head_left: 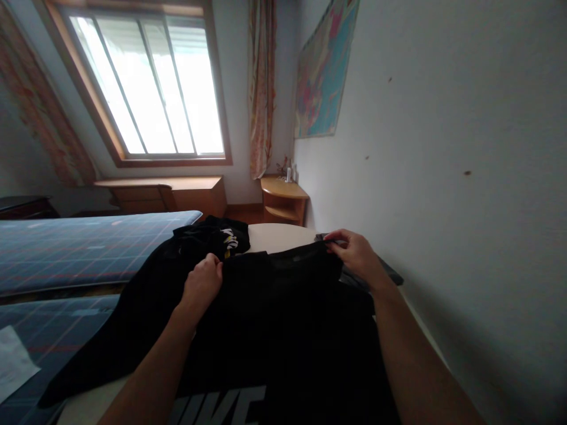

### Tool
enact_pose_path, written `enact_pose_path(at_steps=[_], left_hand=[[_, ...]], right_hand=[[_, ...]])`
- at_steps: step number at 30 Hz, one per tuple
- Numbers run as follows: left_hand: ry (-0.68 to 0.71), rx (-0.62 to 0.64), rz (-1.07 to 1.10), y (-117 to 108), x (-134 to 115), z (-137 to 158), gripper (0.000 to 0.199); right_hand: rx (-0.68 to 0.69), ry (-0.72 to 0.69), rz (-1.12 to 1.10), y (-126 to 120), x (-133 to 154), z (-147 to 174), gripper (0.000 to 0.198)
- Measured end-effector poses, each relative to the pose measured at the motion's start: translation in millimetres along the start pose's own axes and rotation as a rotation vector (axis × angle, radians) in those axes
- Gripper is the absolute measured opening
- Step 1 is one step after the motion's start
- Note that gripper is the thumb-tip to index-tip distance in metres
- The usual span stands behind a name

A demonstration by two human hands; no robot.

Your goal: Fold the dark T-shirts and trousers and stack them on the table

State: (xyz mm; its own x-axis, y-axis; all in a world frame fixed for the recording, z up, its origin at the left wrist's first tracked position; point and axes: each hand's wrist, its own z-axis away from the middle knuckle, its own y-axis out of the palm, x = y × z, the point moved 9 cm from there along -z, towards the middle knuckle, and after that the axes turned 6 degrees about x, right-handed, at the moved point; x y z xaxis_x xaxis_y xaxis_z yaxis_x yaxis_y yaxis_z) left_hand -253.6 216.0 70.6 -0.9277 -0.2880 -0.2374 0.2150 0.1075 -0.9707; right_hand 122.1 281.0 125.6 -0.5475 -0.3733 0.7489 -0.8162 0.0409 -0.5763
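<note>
A black garment with large grey lettering (283,330) is spread over a pale board-like surface (279,235). Its far edge is pinched by my left hand (204,280) at the left and by my right hand (354,254) at the right, with the cloth stretched between them. Whether it is a shirt or another piece of clothing is too dark to tell. Beyond my left hand lies a bunched black garment (195,239) with white and yellow print, trailing down to the left. Dark grey cloth (390,270) shows behind my right wrist.
Blue plaid mattresses (88,248) lie at the left, with a white sheet of paper (13,363) on the nearer one. A wall (465,236) runs close along the right. A wooden desk (195,189) and a corner shelf (286,189) stand under and beside the window (150,88).
</note>
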Motion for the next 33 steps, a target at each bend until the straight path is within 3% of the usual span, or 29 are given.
enact_pose_path(at_steps=[3, 6, 10, 13, 16, 21, 26, 30, 33], left_hand=[[-0.058, -0.284, 0.123, -34.4, 13.6, 2.5, 0.019], [-0.054, -0.451, 0.177, -46.8, 24.8, 4.1, 0.021], [-0.006, -0.462, 0.176, -30.4, 24.6, 0.2, 0.046], [0.118, -0.444, 0.052, -14.2, 1.7, 4.1, 0.060], [0.216, -0.464, -0.091, -1.3, -25.1, 15.7, 0.058], [0.402, -0.264, -0.037, 47.5, -57.1, 20.5, 0.047], [0.428, -0.005, 0.035, 100.9, -59.3, 13.3, 0.045], [0.396, 0.144, 0.064, 115.5, -56.6, 17.0, 0.057], [0.458, 0.153, 0.085, 112.1, -59.9, 24.7, 0.058]], right_hand=[[0.031, -0.092, -0.041, 13.5, 3.1, -2.2, 0.021], [0.067, -0.209, -0.029, 25.2, 12.1, -0.5, 0.030], [0.140, -0.188, 0.101, 34.0, 7.3, 1.6, 0.034], [0.285, -0.046, 0.214, 44.8, -11.9, 3.0, 0.028], [0.432, 0.076, 0.294, 58.8, -29.4, 8.5, 0.019], [0.658, 0.219, 0.419, 90.4, -44.4, 24.9, 0.021], [0.777, 0.260, 0.602, 110.9, -40.2, 38.4, 0.039], [0.789, 0.251, 0.684, 116.1, -33.5, 44.3, 0.062], [0.796, 0.253, 0.718, 116.9, -31.1, 50.7, 0.070]])
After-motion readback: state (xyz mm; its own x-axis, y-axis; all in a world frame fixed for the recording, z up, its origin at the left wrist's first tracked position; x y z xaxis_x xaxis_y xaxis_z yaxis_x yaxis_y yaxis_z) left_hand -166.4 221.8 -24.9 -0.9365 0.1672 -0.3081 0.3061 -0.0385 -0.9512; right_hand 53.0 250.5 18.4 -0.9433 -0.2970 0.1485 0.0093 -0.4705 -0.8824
